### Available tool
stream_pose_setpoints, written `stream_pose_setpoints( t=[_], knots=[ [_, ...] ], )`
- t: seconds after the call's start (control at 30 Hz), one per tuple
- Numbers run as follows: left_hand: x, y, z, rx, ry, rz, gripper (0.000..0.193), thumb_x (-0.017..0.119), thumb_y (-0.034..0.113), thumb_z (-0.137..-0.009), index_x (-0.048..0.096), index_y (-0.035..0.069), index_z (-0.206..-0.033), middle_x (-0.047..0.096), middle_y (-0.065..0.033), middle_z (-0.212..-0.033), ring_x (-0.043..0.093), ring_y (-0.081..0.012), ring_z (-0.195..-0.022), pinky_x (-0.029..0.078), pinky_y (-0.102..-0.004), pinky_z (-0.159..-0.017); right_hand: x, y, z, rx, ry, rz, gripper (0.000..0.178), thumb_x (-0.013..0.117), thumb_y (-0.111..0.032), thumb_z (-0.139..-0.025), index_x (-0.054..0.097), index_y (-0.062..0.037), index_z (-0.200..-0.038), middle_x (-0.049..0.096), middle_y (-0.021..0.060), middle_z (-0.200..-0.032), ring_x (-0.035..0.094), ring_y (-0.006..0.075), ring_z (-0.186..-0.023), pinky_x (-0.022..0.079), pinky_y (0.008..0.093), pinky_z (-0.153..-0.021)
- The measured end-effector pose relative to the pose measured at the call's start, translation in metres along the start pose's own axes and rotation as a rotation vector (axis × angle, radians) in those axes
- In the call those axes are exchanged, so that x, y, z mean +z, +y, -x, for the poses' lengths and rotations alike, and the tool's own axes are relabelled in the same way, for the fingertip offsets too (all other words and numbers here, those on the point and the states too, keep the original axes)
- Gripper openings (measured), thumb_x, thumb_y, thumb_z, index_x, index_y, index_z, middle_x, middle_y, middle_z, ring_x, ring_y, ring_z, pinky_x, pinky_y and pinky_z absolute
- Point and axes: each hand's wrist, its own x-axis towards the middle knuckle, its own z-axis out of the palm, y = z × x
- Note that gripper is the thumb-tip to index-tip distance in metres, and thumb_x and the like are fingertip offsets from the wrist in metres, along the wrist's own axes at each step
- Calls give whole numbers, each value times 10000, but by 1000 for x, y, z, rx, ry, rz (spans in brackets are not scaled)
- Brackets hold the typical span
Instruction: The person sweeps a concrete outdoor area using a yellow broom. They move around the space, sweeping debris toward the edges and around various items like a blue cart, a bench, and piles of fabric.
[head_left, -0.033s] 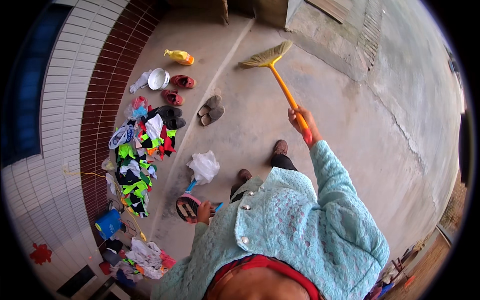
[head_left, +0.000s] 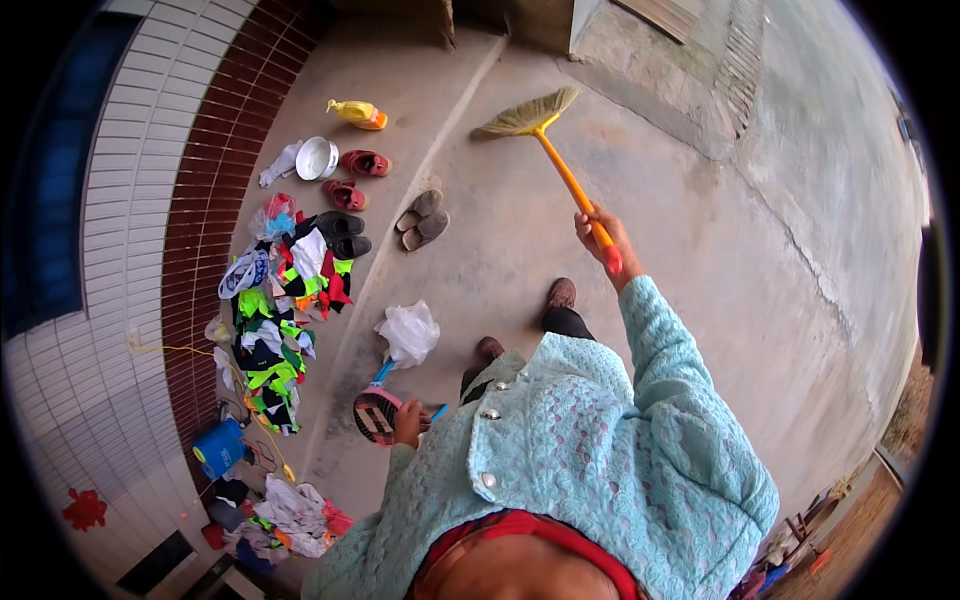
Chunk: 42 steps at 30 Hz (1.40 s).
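My right hand (head_left: pixel 606 236) is closed round the orange handle of a broom (head_left: pixel 572 172), near the handle's red end. Its wide straw head (head_left: pixel 528 112) is turned away from me, over the concrete floor. Lower left, my left hand (head_left: pixel 408 422) has its fingers closed at the edge of a pink-rimmed, dark-and-tan patterned thing (head_left: pixel 376 416) whose kind I cannot make out. Blue rod-like parts show beside it. Just beyond, a crumpled white plastic bag (head_left: pixel 408 334) meets one blue part; whether they are joined is unclear.
Along the tiled wall (head_left: pixel 200 190) lies a long heap of colourful cloth scraps (head_left: pixel 272 350). Grey slippers (head_left: pixel 422 220), red shoes (head_left: pixel 366 163), a white bowl (head_left: pixel 317 158) and a yellow bottle (head_left: pixel 358 114) stand farther off. A yellow cord (head_left: pixel 262 430) runs near a blue box (head_left: pixel 218 448).
The broom head has shifted very slightly to the left. Both hands keep their grips.
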Motion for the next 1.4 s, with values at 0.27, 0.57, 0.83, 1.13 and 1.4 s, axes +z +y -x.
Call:
stream_pose_setpoints(
  t=[0.27, 0.57, 0.83, 1.13, 1.4],
  knots=[
    [7, 12, -9, -13, -64, -103, 395, 458, 170, -793, 405, 34, -1160, 517, -56, -718, 495, -121, -540, 381, -232, -440, -101, -30, 61, 34, -41, 140, 180, 440, -4, -715, 373, -23, -882, 421, 84, -718, 410, 65, -475, 353, 138, -365],
    [-6, -9, -103, -377, -130, 134, 373, 456, 160, -780, 429, 39, -1133, 498, -56, -692, 485, -134, -492, 392, -246, -401, -87, -55, 231, -99, 302, 289, 425, 417, 26, -670, 354, 6, -1090, 433, 81, -723, 376, 44, -447, 323, 127, -342],
    [44, 114, -72, -66, -146, -197, 393, 463, 168, -787, 399, 59, -1159, 487, -57, -704, 488, -142, -490, 404, -258, -398, -39, -63, 266, -328, 403, 257, 584, 391, 44, -650, 281, -41, -1217, 428, 83, -726, 360, 51, -454, 329, 140, -350],
    [65, 176, -147, -19, -272, -175, 413, 450, 153, -776, 388, 44, -1170, 487, -57, -681, 503, -165, -513, 438, -293, -426, 46, -72, 183, -421, 197, 302, 629, 397, 40, -665, 221, -40, -1264, 429, 81, -742, 350, 49, -456, 331, 137, -356],
    [52, 246, -194, -47, -306, -274, 381, 449, 132, -792, 398, 45, -1159, 478, -46, -659, 484, -135, -480, 449, -273, -391, 65, -111, 5, -375, 134, 230, 610, 421, 32, -708, 186, -52, -1264, 453, 132, -782, 414, 75, -497, 351, 151, -369]
  ],
)
